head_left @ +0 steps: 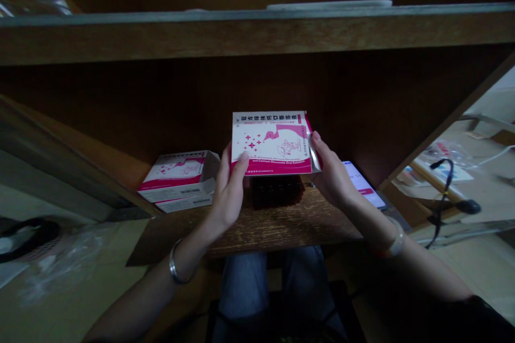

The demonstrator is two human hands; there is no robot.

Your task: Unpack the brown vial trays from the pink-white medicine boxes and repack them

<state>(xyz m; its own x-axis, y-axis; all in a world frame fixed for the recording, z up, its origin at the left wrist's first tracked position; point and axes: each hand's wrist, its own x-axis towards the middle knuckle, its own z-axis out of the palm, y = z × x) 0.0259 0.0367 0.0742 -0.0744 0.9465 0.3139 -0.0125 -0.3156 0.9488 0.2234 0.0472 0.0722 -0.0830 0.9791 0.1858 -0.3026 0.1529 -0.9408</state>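
Note:
Between both hands I hold a white and pink medicine box, its printed face turned up toward me, above the wooden desk. My left hand grips its left end, thumb on the front lower edge. My right hand grips the right end, where a flap seems to stand out; whether that end is open I cannot make out. Below the box, a dark brown ribbed cluster, perhaps a tray of vials, rests on the desk, partly covered by the box.
Stacked at the left are matching medicine boxes, the upper one with an end flap open. A lit phone lies right of my right hand. A wooden shelf spans overhead. At the right, a black cable hangs beside a cluttered surface.

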